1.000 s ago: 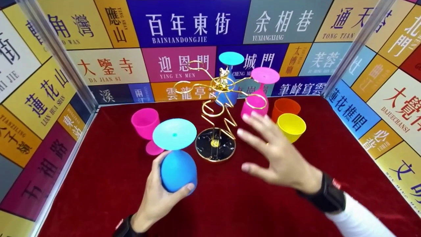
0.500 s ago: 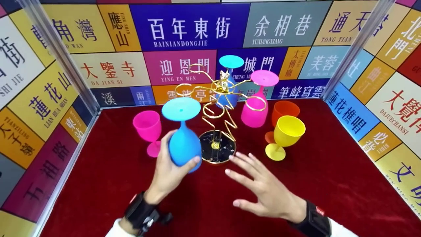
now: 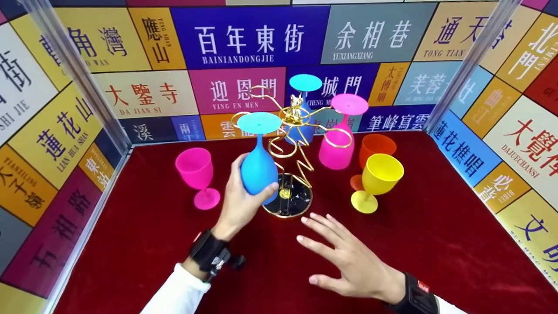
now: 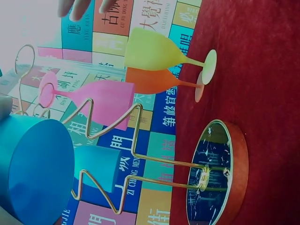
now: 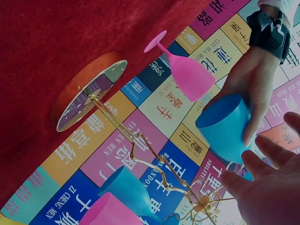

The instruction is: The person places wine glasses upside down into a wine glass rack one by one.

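Observation:
My left hand (image 3: 237,200) grips a blue goblet (image 3: 258,168) by its bowl, upside down with the foot on top. This goblet is beside the left side of a gold wire glass rack (image 3: 295,114), its foot overlapping a rack loop in the head view. The left wrist view shows the held bowl's open mouth (image 4: 42,171) close to the camera. My right hand (image 3: 351,259) is held over the table in front of the rack, fingers spread, holding nothing. Another blue goblet (image 3: 305,83) and a pink goblet (image 3: 336,150) hang upside down from the rack.
The rack's round black base (image 3: 298,203) stands on a dark red cloth (image 3: 144,244). A magenta goblet (image 3: 195,168) stands upright at left. At right stand a yellow goblet (image 3: 382,173) and, behind it, an orange goblet (image 3: 378,146). Printed panels (image 3: 253,39) enclose the back and sides.
My left hand has carried the blue goblet forward and right, up to the rack. My right hand has drawn back from near the hanging pink goblet toward the front, still spread.

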Action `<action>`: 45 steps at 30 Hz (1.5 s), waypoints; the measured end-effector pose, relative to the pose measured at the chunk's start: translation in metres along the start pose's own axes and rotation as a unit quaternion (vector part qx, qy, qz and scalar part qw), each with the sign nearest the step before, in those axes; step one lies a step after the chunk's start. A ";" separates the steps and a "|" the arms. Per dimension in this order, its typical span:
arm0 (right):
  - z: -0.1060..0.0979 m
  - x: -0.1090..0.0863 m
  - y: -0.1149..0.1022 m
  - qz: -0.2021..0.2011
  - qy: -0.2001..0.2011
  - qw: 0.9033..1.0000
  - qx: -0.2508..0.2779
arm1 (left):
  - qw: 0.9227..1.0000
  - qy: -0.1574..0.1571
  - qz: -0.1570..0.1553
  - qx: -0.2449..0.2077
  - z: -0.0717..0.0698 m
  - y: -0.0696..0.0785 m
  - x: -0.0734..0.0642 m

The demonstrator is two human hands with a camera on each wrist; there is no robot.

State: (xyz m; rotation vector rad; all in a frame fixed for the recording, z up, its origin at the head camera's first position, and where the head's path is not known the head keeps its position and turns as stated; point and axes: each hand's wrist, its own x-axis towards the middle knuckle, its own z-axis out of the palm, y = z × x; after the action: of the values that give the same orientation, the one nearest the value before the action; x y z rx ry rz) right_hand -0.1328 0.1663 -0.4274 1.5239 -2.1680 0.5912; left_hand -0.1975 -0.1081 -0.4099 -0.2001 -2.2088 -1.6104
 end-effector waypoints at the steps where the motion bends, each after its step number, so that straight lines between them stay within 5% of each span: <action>1: 0.000 -0.001 0.000 0.001 -0.001 1.000 0.000 | 1.000 0.000 0.001 0.001 0.002 -0.001 0.002; 18: -0.003 -0.007 -0.002 0.030 -0.016 0.999 0.014 | 0.999 -0.049 0.013 0.000 0.032 0.003 0.005; 28: -0.002 -0.010 -0.001 0.025 -0.011 1.000 0.004 | 0.999 -0.052 0.009 0.004 0.037 -0.001 -0.002; 36: -0.002 -0.012 -0.001 0.018 -0.004 1.000 0.004 | 0.997 -0.056 0.049 0.025 0.039 -0.002 -0.007; 45: -0.001 -0.014 -0.003 0.024 -0.007 1.000 0.009 | 0.996 -0.072 0.037 0.025 0.045 -0.002 -0.017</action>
State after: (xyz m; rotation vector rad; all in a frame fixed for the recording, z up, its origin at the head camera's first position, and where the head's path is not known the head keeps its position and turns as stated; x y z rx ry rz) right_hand -0.1256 0.1773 -0.4341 1.4935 -2.2218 0.6180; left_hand -0.1933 -0.0645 -0.4297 -0.3910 -2.3172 -1.5439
